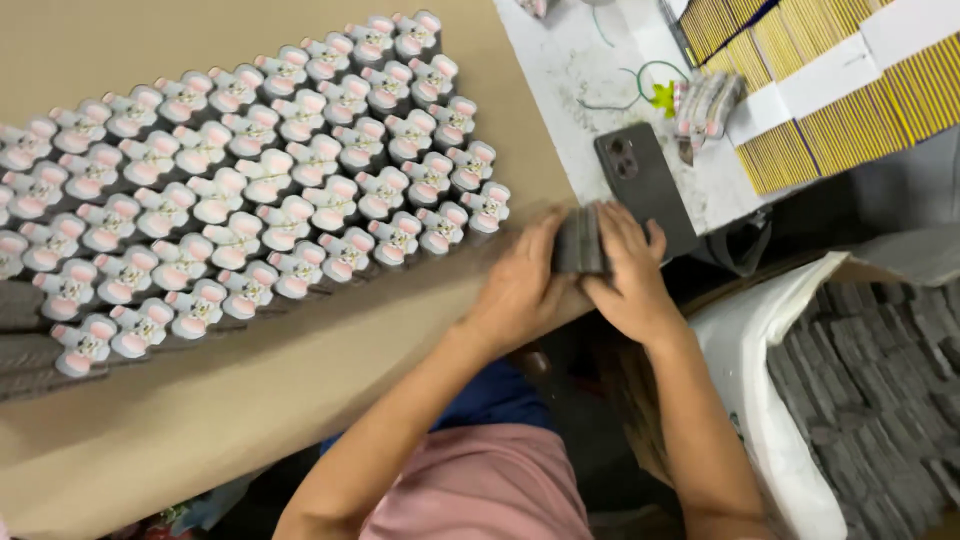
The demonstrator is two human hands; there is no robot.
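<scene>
Both hands are squeezing a small stack of grey pieces (580, 240) between them at the right edge of the brown cardboard sheet (300, 400), the left hand (522, 285) pressing from one side and the right hand (630, 275) clamping from the other, probably to keep the edges squared up. Rows of pink-eared mouse cutouts (250, 190) are lying overlapped across the cardboard's upper left, each row covering the grey backs of the next one, looks like a space saver. A dark phone (645, 185) is sitting just beyond the stack on the white table (570, 70), near the yellow striped packs (850, 90). A white bag of loose grey pieces (880, 390) is waiting at the lower right, within easy reach.
</scene>
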